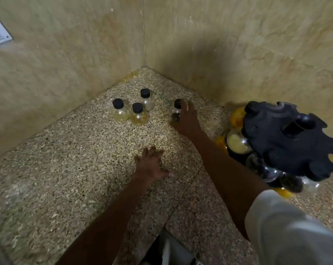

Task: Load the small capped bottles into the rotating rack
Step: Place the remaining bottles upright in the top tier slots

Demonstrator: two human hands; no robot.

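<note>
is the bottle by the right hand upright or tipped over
Upright: the bottle stands on the counter with its black cap on top, the right hand closing round its side.

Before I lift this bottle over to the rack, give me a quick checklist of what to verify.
1. Right hand on the clear round bottle with the black cap: cannot tell if the grip is closed; the picture is blurred there.
2. Cap on that bottle: ok, the black cap is in place.
3. Left hand out of the way: ok, it rests flat on the speckled stone counter, holding nothing.
4. Black notched rotating rack within reach: ok, it stands at the right against the wall.
5. Free notches on the rack's top disc: ok, several rim notches look empty.
6. Bottles left to load: three capped bottles stand grouped near the corner.
</note>
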